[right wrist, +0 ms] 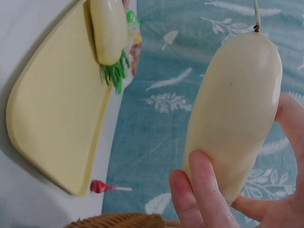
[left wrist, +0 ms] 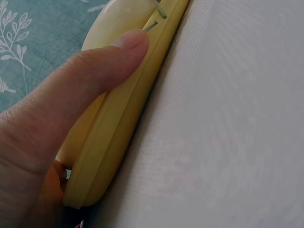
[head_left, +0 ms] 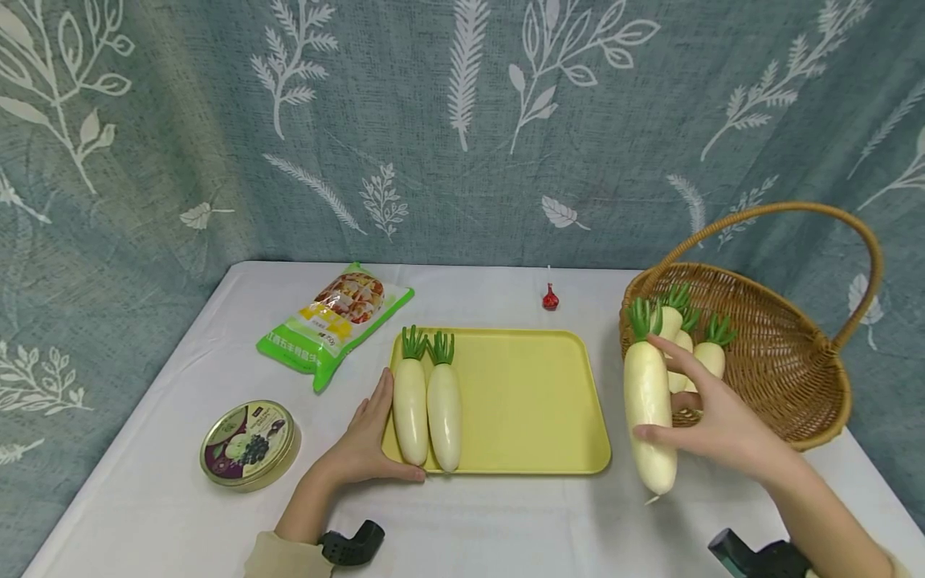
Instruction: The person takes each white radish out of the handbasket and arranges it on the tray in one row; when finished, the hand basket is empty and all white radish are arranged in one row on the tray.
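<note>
A yellow tray [head_left: 520, 401] lies mid-table with two white radishes [head_left: 410, 401] [head_left: 444, 405] side by side on its left part, green tops pointing away. My left hand [head_left: 364, 445] rests against the tray's front-left corner, fingers straight along the side. Its thumb [left wrist: 95, 71] lies on the tray rim [left wrist: 118, 123]. My right hand [head_left: 704, 425] grips a third white radish [head_left: 648, 401] in the air between the tray and a wicker basket [head_left: 788, 377]. In the right wrist view, fingers [right wrist: 204, 190] wrap this radish [right wrist: 232, 109]. Several more radishes [head_left: 711, 353] lie in the basket.
A green snack bag [head_left: 336, 321] lies behind the tray's left end and a round tin [head_left: 249, 441] at the front left. A small red object [head_left: 551, 299] sits behind the tray. The basket's tall handle [head_left: 860, 241] arches at the right. A leaf-print curtain backs the white table.
</note>
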Tool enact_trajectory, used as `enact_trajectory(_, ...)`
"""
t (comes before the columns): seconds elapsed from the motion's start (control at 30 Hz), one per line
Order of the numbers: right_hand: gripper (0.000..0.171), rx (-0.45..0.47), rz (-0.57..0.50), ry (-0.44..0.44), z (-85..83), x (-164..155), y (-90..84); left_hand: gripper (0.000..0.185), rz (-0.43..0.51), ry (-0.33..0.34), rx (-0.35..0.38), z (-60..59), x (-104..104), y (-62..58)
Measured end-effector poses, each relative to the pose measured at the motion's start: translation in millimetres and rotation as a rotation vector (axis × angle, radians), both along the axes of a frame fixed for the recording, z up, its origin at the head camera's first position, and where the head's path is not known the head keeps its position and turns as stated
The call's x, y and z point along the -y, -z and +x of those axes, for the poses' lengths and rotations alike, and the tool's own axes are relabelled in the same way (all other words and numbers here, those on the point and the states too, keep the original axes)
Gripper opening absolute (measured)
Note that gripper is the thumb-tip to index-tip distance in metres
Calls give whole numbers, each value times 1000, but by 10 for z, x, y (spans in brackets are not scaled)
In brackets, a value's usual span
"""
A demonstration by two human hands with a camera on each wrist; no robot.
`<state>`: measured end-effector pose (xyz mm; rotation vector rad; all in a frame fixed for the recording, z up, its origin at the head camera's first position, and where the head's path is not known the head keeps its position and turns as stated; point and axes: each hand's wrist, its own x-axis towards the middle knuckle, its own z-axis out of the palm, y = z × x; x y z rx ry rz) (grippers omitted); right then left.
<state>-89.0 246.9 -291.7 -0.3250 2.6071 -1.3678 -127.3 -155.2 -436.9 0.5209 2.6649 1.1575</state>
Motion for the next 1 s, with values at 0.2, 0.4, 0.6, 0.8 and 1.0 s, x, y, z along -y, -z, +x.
enact_trajectory(0.2,96,0,-24,-28,-4,96,55,142,-5,-4,9,2,1,-9)
enact_trajectory(0.4,97,-2,-31,-64,-44,183,134,143,-1,-5,3,-4,-2,-9)
enact_trajectory(0.6,96,-4,-28,-85,-102,259,221,142,-7,-4,9,2,-4,-14)
enact_trajectory(0.8,96,3,-52,-110,-184,354,341,142,-5,-4,9,5,-14,-14)
enact_trajectory(1.0,97,17,-49,-125,-272,479,441,141,3,-7,17,8,-13,-21)
